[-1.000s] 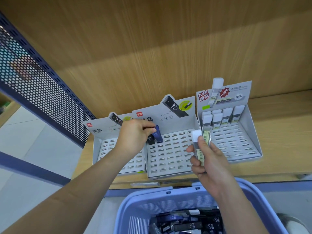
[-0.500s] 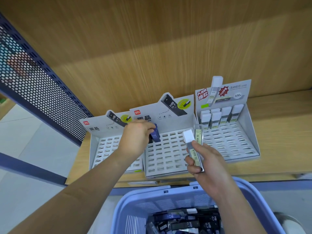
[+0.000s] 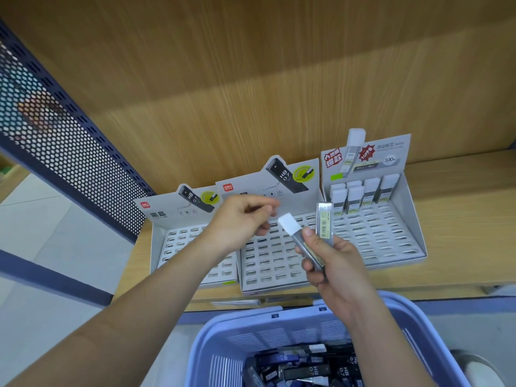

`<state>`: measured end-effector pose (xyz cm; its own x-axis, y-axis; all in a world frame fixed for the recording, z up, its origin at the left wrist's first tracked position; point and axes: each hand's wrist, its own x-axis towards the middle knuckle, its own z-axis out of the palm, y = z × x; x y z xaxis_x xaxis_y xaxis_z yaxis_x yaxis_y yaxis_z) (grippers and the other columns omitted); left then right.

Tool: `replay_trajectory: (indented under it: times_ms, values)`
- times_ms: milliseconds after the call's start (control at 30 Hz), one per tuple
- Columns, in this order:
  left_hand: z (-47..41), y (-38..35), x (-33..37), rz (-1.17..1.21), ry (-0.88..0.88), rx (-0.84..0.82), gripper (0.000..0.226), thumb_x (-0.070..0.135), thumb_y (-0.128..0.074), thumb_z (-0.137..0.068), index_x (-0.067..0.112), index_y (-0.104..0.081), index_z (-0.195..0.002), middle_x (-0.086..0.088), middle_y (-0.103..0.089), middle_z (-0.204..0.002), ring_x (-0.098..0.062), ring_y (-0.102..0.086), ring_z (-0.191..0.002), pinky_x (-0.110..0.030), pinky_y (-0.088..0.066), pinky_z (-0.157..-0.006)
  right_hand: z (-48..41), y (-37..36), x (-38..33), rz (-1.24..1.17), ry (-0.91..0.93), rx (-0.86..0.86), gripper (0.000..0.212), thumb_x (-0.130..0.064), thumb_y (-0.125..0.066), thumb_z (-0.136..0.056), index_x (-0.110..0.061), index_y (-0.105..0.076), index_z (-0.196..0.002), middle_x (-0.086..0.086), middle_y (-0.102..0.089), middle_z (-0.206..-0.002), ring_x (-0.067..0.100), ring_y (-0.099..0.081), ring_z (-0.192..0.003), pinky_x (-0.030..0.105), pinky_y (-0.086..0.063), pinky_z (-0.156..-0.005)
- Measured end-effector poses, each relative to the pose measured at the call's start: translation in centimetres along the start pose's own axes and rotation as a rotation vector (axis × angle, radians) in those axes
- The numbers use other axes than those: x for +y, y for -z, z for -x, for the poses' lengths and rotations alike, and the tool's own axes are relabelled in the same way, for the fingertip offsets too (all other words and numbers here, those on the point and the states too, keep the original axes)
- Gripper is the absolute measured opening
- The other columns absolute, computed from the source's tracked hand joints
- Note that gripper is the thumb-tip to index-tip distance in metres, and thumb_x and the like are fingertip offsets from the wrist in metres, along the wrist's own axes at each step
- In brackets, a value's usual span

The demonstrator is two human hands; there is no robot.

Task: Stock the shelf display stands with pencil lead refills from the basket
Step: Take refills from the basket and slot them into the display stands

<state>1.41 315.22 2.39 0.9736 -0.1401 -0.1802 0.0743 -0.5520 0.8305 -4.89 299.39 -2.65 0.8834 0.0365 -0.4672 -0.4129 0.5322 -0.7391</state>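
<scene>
Shelf [image 3: 460, 219] carries three cardboard stands along its front edge. The left stand [image 3: 178, 241], by the shelf's left corner, shows only bare slots where the arm doesn't cover it. The left hand [image 3: 243, 219] hovers over the seam between that one and the middle stand [image 3: 273, 263]. Its fingers are curled but blurred, so I can't tell if it's pinching anything.

The right hand [image 3: 329, 263] is over the middle stand's right edge, gripping two clear refills [image 3: 325, 224] fanned apart, one white cap up and the other flipped. The right stand [image 3: 391, 238] has a row of white-capped refills [image 3: 363, 195] standing along its back edge. The basket [image 3: 279, 325] sits below the shelf's front edge with dark refills [image 3: 307, 367] piled inside.

What could go wrong, I reckon: two slick tubes in one fist — working one loose could let the other slip and drop off the shelf's front edge. The flipped one needs turning or it goes in cap-down. A clumsy reach could topple that standing row. And the middle stand's card shows dark HB ones, so landing there means mis-stocked.
</scene>
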Motion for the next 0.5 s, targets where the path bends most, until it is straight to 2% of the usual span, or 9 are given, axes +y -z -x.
replay_trajectory:
  times_ms: [33, 100, 133, 200, 300, 367, 433, 500]
  values:
    - [0.6, 0.4, 0.9, 0.146, 0.046, -0.128, 0.023, 0.005, -0.053, -0.094, 0.017, -0.070, -0.103, -0.006, -0.070, -0.099, -0.013, -0.064, -0.082, -0.028, -0.056, -0.081, 0.1, -0.2, -0.1, -0.009, -0.002, -0.016, 0.017, -0.025, -0.069, -0.083, -0.008, -0.065, -0.087, 0.007, -0.065, -0.070, 0.009, -0.047, -0.045, 0.016, -0.030, -0.037]
    - [1.5, 1.4, 2.1, 0.154, 0.040, -0.302, 0.027, -0.002, -0.058, -0.089, 0.019, -0.072, -0.099, -0.013, -0.071, -0.097, -0.016, -0.067, -0.087, -0.027, -0.055, -0.084, 0.4, -0.4, -0.3, -0.060, -0.029, -0.063, 0.021, -0.026, -0.068, -0.082, -0.007, -0.062, -0.087, 0.008, -0.062, -0.066, 0.008, -0.040, -0.042, 0.015, -0.026, -0.035]
    - [2.0, 1.8, 2.6, 0.117, 0.023, -0.321, 0.026, -0.002, -0.063, -0.085, 0.020, -0.073, -0.096, -0.015, -0.071, -0.097, -0.018, -0.068, -0.089, -0.027, -0.054, -0.086, 0.5, -0.4, -0.4, -0.092, -0.053, -0.094, 0.022, -0.027, -0.067, -0.082, -0.006, -0.061, -0.088, 0.008, -0.061, -0.065, 0.008, -0.038, -0.040, 0.015, -0.024, -0.034]
    - [2.5, 2.4, 3.3, 0.091, -0.011, -0.258, 0.017, 0.004, -0.072, -0.079, 0.017, -0.074, -0.089, -0.016, -0.071, -0.090, -0.019, -0.067, -0.084, -0.025, -0.054, -0.083, 0.7, -0.5, -0.5, -0.121, -0.097, -0.156, 0.024, -0.030, -0.065, -0.085, -0.008, -0.060, -0.092, 0.007, -0.058, -0.063, 0.007, -0.035, -0.038, 0.015, -0.021, -0.032]
    - [2.8, 3.1, 3.8, 0.128, -0.016, -0.127, 0.006, 0.009, -0.074, -0.076, 0.007, -0.072, -0.081, -0.013, -0.066, -0.073, -0.015, -0.059, -0.063, -0.020, -0.051, -0.061, 1.0, -1.0, -0.6, -0.063, -0.096, -0.213, 0.037, -0.045, -0.057, -0.090, -0.009, -0.063, -0.100, 0.006, -0.057, -0.067, 0.006, -0.029, -0.038, 0.015, -0.018, -0.033]
    - [2.8, 3.5, 3.7, 0.069, -0.026, -0.030, 0.010, 0.014, -0.075, -0.077, 0.004, -0.072, -0.080, -0.013, -0.064, -0.066, -0.014, -0.052, -0.056, -0.019, -0.045, -0.053, 1.2, -1.3, -0.7, -0.032, -0.067, -0.239, 0.046, -0.051, -0.054, -0.089, -0.009, -0.066, -0.104, 0.003, -0.056, -0.071, 0.006, -0.027, -0.041, 0.016, -0.017, -0.035]
    - [3.0, 4.0, 3.7, 0.020, -0.028, 0.045, 0.013, 0.018, -0.075, -0.077, 0.005, -0.073, -0.080, -0.008, -0.062, -0.061, -0.011, -0.049, -0.051, -0.019, -0.044, -0.051, 1.5, -1.3, -1.0, 0.014, -0.033, -0.263, 0.038, -0.042, -0.058, -0.090, -0.010, -0.067, -0.110, -0.001, -0.051, -0.072, 0.006, -0.028, -0.044, 0.016, -0.020, -0.036]
    - [3.1, 4.4, 3.7, 0.007, -0.016, 0.075, 0.012, 0.018, -0.075, -0.077, 0.007, -0.074, -0.081, -0.005, -0.063, -0.061, -0.007, -0.051, -0.050, -0.018, -0.047, -0.052, 1.6, -1.2, -1.1, 0.073, -0.008, -0.270, 0.027, -0.025, -0.060, -0.094, -0.008, -0.065, -0.114, -0.001, -0.048, -0.074, 0.007, -0.031, -0.048, 0.015, -0.024, -0.039]
